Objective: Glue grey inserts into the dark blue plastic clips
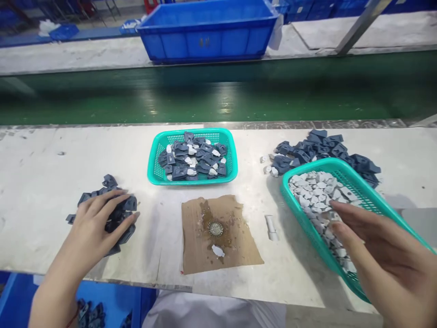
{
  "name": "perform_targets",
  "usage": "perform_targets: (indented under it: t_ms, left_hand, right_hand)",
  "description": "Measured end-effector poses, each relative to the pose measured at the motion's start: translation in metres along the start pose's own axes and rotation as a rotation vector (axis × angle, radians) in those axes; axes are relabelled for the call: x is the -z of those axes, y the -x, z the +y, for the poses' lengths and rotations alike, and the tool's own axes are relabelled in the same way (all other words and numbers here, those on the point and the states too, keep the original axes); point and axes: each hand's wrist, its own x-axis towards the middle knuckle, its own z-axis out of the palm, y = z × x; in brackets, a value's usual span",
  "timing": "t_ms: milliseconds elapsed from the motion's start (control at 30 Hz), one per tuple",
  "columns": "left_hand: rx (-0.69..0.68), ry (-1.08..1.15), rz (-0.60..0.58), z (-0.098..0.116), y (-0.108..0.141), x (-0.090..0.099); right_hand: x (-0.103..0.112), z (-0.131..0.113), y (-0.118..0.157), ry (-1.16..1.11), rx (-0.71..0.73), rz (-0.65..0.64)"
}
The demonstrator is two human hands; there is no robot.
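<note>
My left hand [99, 223] rests with spread fingers over a pile of dark blue-grey plastic parts [109, 181] on the left of the table. At the right, my right hand [378, 250] is over a green basket [290, 182] of small white parts [316, 189], thumb and forefinger apart; no part shows between them. Between the hands lies a brown cardboard piece [194, 246] with a wet stain, a round metal disc [215, 228] and one white part [217, 250]. Behind it, another green basket [192, 182] holds dark parts joined with white ones.
Behind the right basket is a heap of dark parts [317, 146] with a few white ones. A small clear-white piece [271, 228] lies right of the cardboard. Beyond the green belt [205, 100] stands a blue crate [211, 41]. A blue bin [116, 300] sits below the front edge.
</note>
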Motion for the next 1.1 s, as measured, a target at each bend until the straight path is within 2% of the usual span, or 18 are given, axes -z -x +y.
perform_targets:
  t_ms: [67,200,267,400,533,633,700,767,867,967,1100]
  left_hand:
    - [-0.018,-0.049,0.012,-0.001,0.001,-0.003]
    - [-0.063,-0.161,0.026,0.0,-0.006,-0.008]
    - [-0.07,-0.177,0.033,0.001,-0.01,-0.01]
    - [-0.069,-0.148,0.011,0.002,-0.016,-0.013]
    - [-0.143,-0.077,-0.018,-0.001,-0.023,-0.014]
    - [-0.174,-0.07,-0.026,0.001,-0.027,-0.012]
    - [-0.135,-0.024,0.003,0.008,-0.027,-0.009]
    - [-0.039,0.119,0.074,0.021,-0.022,-0.007]
    - [0.149,0.597,0.122,0.049,-0.01,-0.01]
    - [0.26,1.17,0.008,0.08,-0.001,-0.021]
    - [0.343,1.592,-0.199,0.111,0.003,-0.035]
  right_hand:
    - [-0.015,-0.015,0.008,-0.172,-0.067,-0.036]
    - [-0.05,-0.029,0.008,-0.648,-0.118,-0.47]
    - [-0.065,-0.03,0.007,-0.781,-0.204,-0.574]
    - [-0.083,-0.031,0.01,-0.883,-0.321,-0.625]
    - [-0.092,-0.032,0.015,-0.896,-0.357,-0.62]
    - [-0.097,-0.031,0.019,-0.793,-0.291,-0.578]
    - [-0.099,-0.031,0.021,-0.651,-0.163,-0.534]
    - [-0.101,-0.032,0.024,-0.518,0.016,-0.515]
    - [-0.103,-0.033,0.027,-0.408,0.259,-0.544]
    - [-0.105,-0.032,0.029,-0.357,0.386,-0.578]
    - [-0.106,-0.031,0.032,-0.304,0.445,-0.602]
